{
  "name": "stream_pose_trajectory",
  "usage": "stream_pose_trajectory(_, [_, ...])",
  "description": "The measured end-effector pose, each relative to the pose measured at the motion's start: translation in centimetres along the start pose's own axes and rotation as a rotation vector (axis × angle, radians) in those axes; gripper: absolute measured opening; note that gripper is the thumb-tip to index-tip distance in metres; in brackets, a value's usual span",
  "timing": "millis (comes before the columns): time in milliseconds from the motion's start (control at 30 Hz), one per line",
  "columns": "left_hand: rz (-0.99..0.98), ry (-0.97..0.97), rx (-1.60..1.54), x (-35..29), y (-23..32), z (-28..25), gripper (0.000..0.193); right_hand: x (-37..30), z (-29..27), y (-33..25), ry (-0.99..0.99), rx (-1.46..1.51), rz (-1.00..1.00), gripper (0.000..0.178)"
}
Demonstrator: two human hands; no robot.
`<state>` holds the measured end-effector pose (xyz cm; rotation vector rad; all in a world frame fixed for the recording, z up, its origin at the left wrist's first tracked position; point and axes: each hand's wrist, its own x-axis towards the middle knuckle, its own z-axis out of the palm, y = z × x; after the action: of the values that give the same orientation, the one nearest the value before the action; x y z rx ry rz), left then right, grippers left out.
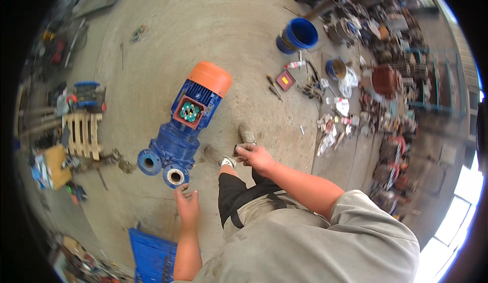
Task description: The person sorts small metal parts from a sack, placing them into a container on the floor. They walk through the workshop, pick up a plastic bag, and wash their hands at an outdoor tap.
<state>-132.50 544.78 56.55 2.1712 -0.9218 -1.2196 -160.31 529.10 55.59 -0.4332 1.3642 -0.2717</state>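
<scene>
A blue pump (175,143) with an electric motor lies on the concrete floor ahead of me, left of my feet. Its motor has an orange fan cover (209,79), and an uncovered terminal box (190,112) shows green inside. Two round flanges stick out at the near end. My left hand (187,204) is just on the near side of the right-hand flange (176,177), thumb and fingers apart, holding nothing I can see; whether it touches the flange is unclear. In front of my body, my right hand (255,158) has its fingers curled together; a small dark thing may be at the fingertips.
On the right are a blue bucket (303,33), a smaller bucket (336,69), a red case (285,80), screwdrivers (274,87), rags (327,133) and piled machine parts. A wooden pallet (83,134) lies left. A blue metal panel (152,252) sits near my left forearm.
</scene>
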Motion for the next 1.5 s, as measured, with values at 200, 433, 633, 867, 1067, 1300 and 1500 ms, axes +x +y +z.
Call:
stream_pose_trajectory(200, [0.151, -0.318, -0.058, 2.4, 3.9, 0.1, 0.045, -4.7, -1.1, 4.9, 0.017, -0.034, -0.132, 0.039])
stream_pose_trajectory(433, [0.666, -0.663, 0.107, -3.9, 13.1, 6.5, 0.048, -10.3, -1.7, 7.6, -0.067, 0.14, -0.24, 0.032])
stream_pose_trajectory(633, [0.787, -0.605, 0.126, -10.8, 14.0, 10.8, 0.033, -17.3, -5.4, 11.4, -0.023, 0.087, -0.353, 0.038])
stream_pose_trajectory(867, [0.861, -0.849, 0.22, -21.4, 18.6, 14.6, 0.04, -26.3, -11.8, 20.3, -0.019, 0.511, -0.516, 0.03])
stream_pose_trajectory(1067, [0.672, -1.63, -0.637, -33.4, 26.3, 16.4, 0.043, -30.1, -19.8, 33.2, 0.526, 0.523, -0.446, 0.046])
stream_pose_trajectory(1300, [0.411, -1.861, -0.603, -39.8, 28.2, 19.5, 0.046, -31.8, -22.2, 46.5, 0.824, 0.807, -0.341, 0.037])
stream_pose_trajectory(1500, [0.319, -1.596, -0.137, -35.1, 23.6, 23.1, 0.038, -32.4, -20.5, 45.8, 0.917, 0.814, -0.396, 0.037])
